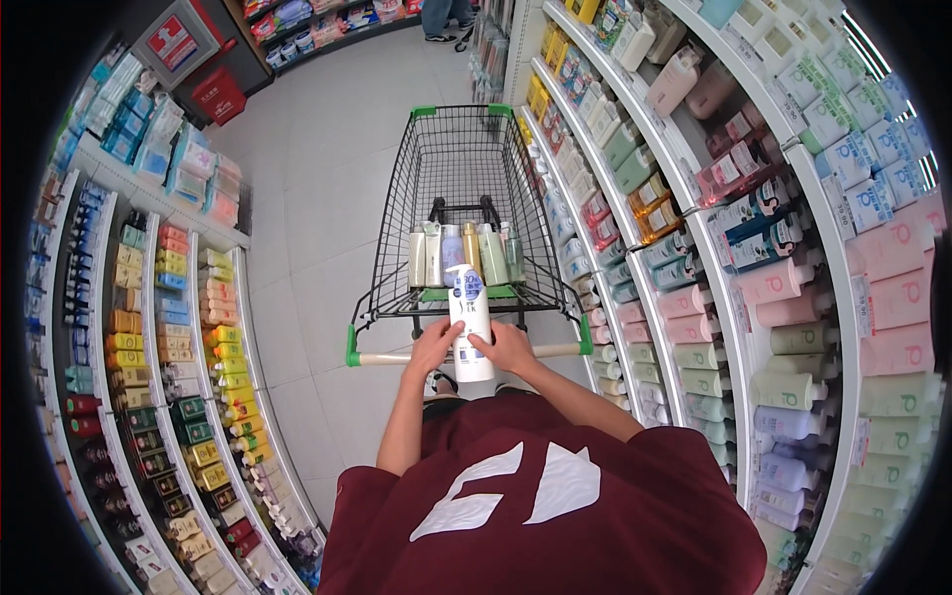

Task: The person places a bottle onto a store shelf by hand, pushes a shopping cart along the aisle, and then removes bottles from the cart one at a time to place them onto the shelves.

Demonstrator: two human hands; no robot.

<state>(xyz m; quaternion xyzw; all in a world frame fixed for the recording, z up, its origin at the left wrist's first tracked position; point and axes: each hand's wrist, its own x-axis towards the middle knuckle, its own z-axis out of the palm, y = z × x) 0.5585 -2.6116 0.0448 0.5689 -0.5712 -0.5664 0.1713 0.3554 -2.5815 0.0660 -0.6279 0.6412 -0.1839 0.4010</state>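
Observation:
A white plastic bottle (471,327) with a blue round sticker stands upright between my hands, in front of the handlebar of a shopping cart (465,134). My left hand (439,343) grips its left side, the thumb on the front. My right hand (506,346) holds it from the right, its thumb also on the front. Beyond the bottle, several bottles stand in a row at the near end of the black wire basket, among them a lavender bottle (452,253), a gold one (471,244) and a pale green one (491,254). Both hands hide parts of the handlebar.
Shelves of pump bottles (688,301) line the right side, close to the cart. Shelves with yellow and other bottles (230,349) run along the left. Grey tiled floor (320,149) lies between them. A person's legs (439,16) show at the far end, near a hanging display.

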